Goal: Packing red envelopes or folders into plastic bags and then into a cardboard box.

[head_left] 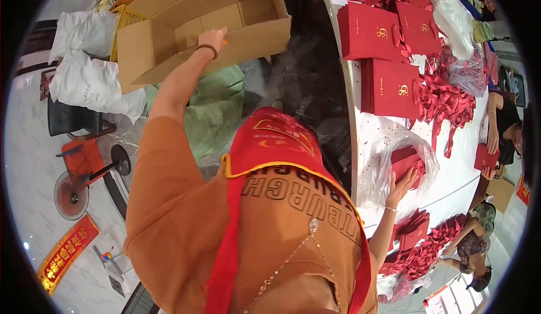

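Note:
My left arm reaches out to a long open cardboard box (265,40). My left hand (213,39) is closed over the box's near upper edge, and a small bit of orange shows at its fingers. On the white table to my right, a clear plastic bag (386,147) lies around some red paper gift bags (403,159). My right hand (403,187) rests on these red bags with its fingers stretched out; the plastic lies around and partly under it. Inside the cardboard box, the visible part of the bottom is bare cardboard.
Stacks of red gift bags (369,32) with ribbon handles (445,100) cover much of the white table (352,105). Across it, a co-worker's hand (493,139) touches a red bag. White sacks (93,83), a green sack (217,108) and a fan (72,195) stand left.

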### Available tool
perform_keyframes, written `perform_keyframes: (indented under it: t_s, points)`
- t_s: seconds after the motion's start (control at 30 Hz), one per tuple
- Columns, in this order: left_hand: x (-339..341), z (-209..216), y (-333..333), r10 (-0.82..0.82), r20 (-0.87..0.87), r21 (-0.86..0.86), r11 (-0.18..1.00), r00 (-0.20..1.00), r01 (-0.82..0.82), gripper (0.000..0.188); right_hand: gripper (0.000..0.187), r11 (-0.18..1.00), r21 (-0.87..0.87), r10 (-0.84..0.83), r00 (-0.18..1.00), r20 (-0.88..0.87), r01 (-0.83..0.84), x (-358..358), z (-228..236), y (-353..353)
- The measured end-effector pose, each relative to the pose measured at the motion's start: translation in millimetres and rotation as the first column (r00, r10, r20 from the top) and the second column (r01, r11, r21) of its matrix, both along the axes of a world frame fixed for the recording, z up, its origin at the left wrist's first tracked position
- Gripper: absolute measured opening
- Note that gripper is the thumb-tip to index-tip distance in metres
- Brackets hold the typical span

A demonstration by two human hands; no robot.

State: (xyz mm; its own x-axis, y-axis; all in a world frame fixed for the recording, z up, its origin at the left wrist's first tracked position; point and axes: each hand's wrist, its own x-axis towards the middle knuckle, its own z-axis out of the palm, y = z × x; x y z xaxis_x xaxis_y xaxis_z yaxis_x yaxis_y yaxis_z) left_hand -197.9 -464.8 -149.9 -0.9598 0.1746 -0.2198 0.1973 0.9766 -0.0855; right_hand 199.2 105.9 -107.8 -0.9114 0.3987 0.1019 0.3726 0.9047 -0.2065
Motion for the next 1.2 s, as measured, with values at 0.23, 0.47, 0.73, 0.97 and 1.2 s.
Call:
perform_keyframes:
  t_s: [0.23, 0.47, 0.73, 0.97, 1.2]
  points:
    - [1, 5, -5, 0.043, -0.003, -0.007, 0.999, 0.999, -0.043, 0.022, 0.072, 1.0, 0.028, 0.003, 1.0, -0.012, -0.003, 0, -12, 7]
    - [5, 6, 4, 0.074, -0.012, -0.021, 0.997, 0.997, -0.074, 0.022, 0.069, 0.998, 0.07, -0.003, 0.999, -0.036, 0.006, 0, -19, 12]
    - [3, 6, 7, 0.072, -0.039, 0.005, 0.997, 0.997, -0.072, 0.023, 0.068, 0.995, 0.1, -0.005, 1.0, -0.004, 0.006, -3, -18, 16]
    - [0, -1, 12, -0.018, -0.049, -0.007, 1.0, 0.999, 0.018, 0.023, 0.07, 0.997, 0.075, 0.026, 1.0, 0.004, -0.026, -6, -22, 22]
    - [12, 6, 19, -0.087, -0.053, 0.018, 0.996, 0.995, 0.088, 0.019, 0.072, 0.995, 0.073, 0.064, 0.997, -0.033, -0.061, -11, -23, 28]
